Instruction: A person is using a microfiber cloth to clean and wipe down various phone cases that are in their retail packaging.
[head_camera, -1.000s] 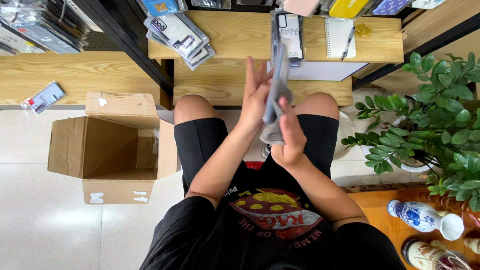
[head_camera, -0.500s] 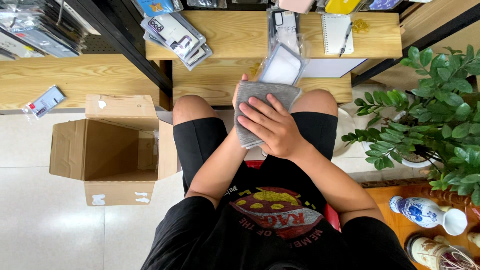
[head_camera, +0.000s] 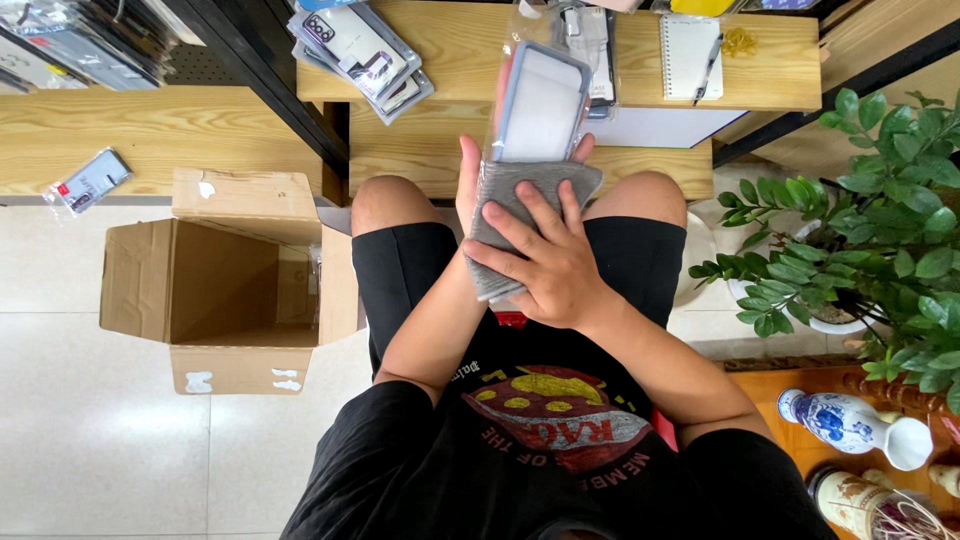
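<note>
Right hand (head_camera: 555, 265) spread flat on a soft grey cloth (head_camera: 525, 215), left hand (head_camera: 470, 190) cupped beneath gripping a light, stiff, slippery phone case (head_camera: 540, 105) jutting beyond the fingertips; best held by its edges.

I see a pale tiled floor (head_camera: 120, 450) under even light. Light wooden shelves (head_camera: 150, 130) on a black metal frame (head_camera: 260, 80) run across the top. An open cardboard box (head_camera: 225, 285) sits left; a leafy potted plant (head_camera: 870, 240) stands right.
</note>
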